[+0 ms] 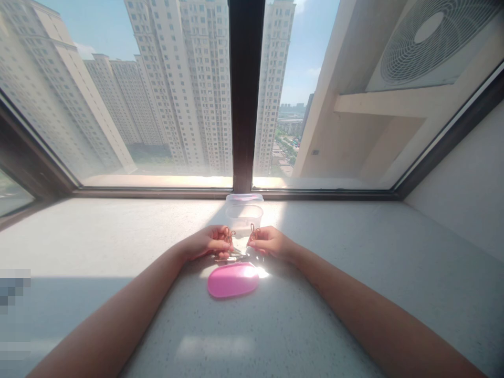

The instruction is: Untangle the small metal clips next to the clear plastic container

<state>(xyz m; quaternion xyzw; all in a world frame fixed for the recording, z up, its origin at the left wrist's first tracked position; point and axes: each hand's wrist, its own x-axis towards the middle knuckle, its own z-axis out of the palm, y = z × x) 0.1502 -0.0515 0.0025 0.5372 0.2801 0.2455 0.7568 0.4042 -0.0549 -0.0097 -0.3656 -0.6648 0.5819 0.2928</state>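
In the head view my left hand (210, 242) is closed, its fingertips pinching a small brown looped cord-like thing (228, 234). Opposite it, my right hand (273, 243) pinches a similar brown looped thing (254, 231) between thumb and fingers. Several thin shiny metal pieces (236, 256) show in the gap between and below the hands; glare hides their exact kind and whether they join the brown loops. Just nearer to me lies a pink oval lid (233, 281), flat on the pale surface. A clear plastic container (244, 209) stands right behind the hands.
The speckled pale windowsill (307, 325) carries everything. Along its far side runs a dark window frame (242, 105), close behind the container. A white wall (464, 173) bounds the right side. Bright sunlight falls across the middle.
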